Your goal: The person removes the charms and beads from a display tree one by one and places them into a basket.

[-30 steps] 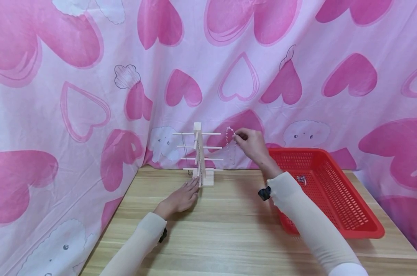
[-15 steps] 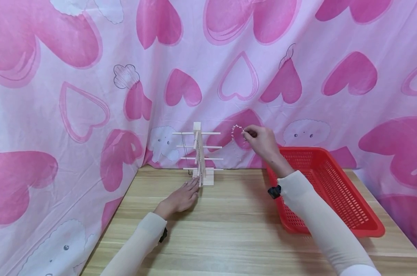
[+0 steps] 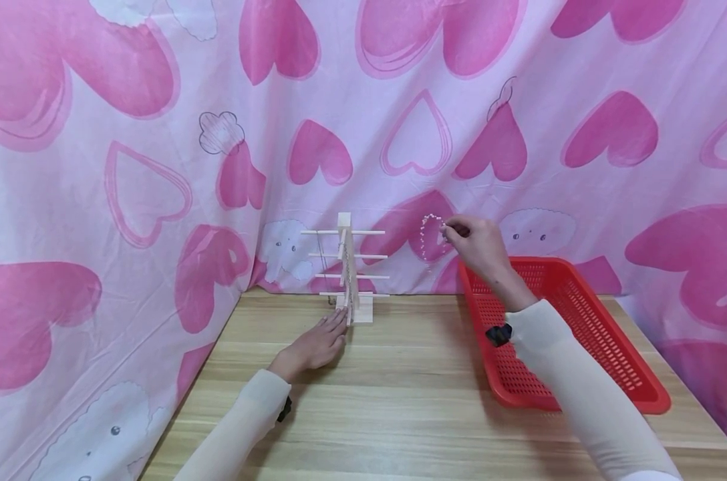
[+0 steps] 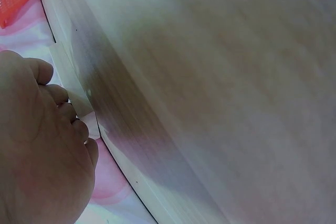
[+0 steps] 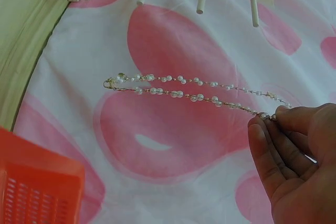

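Note:
In the head view, my right hand (image 3: pixel 480 244) is raised over the basket's far left corner. Its thumb and fingertips pinch a pearl necklace (image 3: pixel 423 237), which hangs as a loop. White beads on a thin gold strand show in the right wrist view, where the necklace (image 5: pixel 181 94) stretches out left of the fingertips. Near the table's back edge stands a wooden jewelry stand (image 3: pixel 353 267) with several pegs. My left hand (image 3: pixel 318 344) lies low at its base, fingers extended and touching it. A thin dark chain (image 3: pixel 323 257) hangs from the left pegs, and another chain runs down the post's front.
A red perforated basket (image 3: pixel 628 374) sits on the right of the wooden table (image 3: pixel 363 414), partly covered by the right forearm. Pink heart-patterned cloth (image 3: pixel 423 133) hangs close behind the table and along its left side.
My right hand has moved to the right, away from the stand, carrying the pearl necklace. Its forearm now covers the shiny item seen earlier in the basket. My left hand keeps its place.

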Tool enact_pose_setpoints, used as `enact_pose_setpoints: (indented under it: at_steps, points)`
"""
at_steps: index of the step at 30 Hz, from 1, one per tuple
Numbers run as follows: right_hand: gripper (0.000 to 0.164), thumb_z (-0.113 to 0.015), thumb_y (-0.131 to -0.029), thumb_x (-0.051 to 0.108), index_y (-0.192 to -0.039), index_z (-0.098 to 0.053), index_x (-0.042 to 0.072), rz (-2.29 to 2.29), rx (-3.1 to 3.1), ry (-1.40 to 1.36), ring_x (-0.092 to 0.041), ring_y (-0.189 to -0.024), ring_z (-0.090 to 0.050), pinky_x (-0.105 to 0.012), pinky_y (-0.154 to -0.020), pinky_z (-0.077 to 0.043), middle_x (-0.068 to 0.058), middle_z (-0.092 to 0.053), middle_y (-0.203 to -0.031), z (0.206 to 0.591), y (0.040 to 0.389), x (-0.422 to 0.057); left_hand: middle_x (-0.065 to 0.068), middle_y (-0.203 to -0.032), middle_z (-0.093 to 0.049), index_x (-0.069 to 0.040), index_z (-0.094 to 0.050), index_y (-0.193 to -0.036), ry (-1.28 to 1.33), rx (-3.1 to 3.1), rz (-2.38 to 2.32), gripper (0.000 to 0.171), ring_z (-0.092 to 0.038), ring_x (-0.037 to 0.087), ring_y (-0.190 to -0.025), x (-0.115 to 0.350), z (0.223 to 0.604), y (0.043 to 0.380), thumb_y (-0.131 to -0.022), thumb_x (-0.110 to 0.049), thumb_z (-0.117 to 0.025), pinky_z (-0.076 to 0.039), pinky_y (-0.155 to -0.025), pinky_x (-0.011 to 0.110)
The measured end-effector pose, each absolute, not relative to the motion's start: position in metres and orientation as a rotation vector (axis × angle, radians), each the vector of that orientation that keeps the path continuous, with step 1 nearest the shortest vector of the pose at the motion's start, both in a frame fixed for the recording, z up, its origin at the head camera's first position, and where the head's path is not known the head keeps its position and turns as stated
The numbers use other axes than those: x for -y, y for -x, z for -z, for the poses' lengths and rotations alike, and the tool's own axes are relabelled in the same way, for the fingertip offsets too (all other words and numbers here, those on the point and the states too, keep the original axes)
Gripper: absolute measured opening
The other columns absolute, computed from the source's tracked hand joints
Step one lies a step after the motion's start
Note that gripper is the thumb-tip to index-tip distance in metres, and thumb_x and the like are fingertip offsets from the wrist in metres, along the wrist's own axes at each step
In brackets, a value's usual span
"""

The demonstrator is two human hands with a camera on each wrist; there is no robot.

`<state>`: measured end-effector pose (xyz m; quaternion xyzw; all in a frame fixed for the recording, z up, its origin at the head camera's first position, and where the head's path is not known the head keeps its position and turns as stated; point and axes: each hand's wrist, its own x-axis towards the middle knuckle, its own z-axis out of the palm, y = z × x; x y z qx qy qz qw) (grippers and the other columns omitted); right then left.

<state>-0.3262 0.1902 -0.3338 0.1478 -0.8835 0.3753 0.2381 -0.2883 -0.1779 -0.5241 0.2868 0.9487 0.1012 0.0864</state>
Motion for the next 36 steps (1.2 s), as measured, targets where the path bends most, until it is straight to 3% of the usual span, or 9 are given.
enact_pose_setpoints:
  at_steps: [6, 14, 28, 36]
  points:
    - [0.021, -0.069, -0.104, 0.015, -0.117, -0.080, 0.003, -1.010, 2.445, -0.349, -0.028, -0.089, -0.072, -0.021, -0.075, -0.054, -0.017, -0.080, -0.102, 0.330, 0.321, -0.204, 0.015, -0.180, -0.010, 0.002, -0.020, -0.168, -0.864, -2.825, -0.284, 0.061, -0.013, 0.035, -0.167, 0.178, 0.525, 0.289, -0.116, -0.029, -0.025, -0.018, -0.137, 0.050]
    - [0.021, -0.069, -0.104, 0.017, -0.116, -0.081, 0.004, -0.969, 2.420, -0.332, -0.026, -0.085, -0.070, -0.008, -0.069, -0.047, -0.018, -0.080, -0.099, 0.326, 0.316, -0.223, 0.015, -0.180, -0.011, 0.001, -0.020, -0.168, -0.856, -2.827, -0.299, 0.061, -0.013, 0.034, -0.167, 0.179, 0.525, 0.288, -0.116, -0.029, -0.026, -0.018, -0.137, 0.050]
    - [0.025, -0.067, -0.106, 0.023, -0.116, -0.081, 0.005, -0.909, 2.444, -0.267, -0.022, -0.086, -0.067, -0.005, -0.066, -0.042, -0.018, -0.080, -0.103, 0.324, 0.307, -0.252, 0.016, -0.179, -0.011, 0.002, -0.021, -0.168, -0.867, -2.834, -0.286, 0.061, -0.014, 0.035, -0.167, 0.178, 0.522, 0.287, -0.115, -0.028, -0.027, -0.018, -0.137, 0.051]
    - [0.019, -0.070, -0.104, 0.019, -0.110, -0.081, 0.005, -0.904, 2.397, -0.277, 0.004, -0.075, -0.059, -0.003, -0.065, -0.042, -0.018, -0.080, -0.097, 0.328, 0.303, -0.269, 0.016, -0.179, -0.011, 0.001, -0.020, -0.168, -0.867, -2.835, -0.280, 0.061, -0.014, 0.035, -0.167, 0.178, 0.523, 0.288, -0.115, -0.029, -0.026, -0.019, -0.137, 0.051]
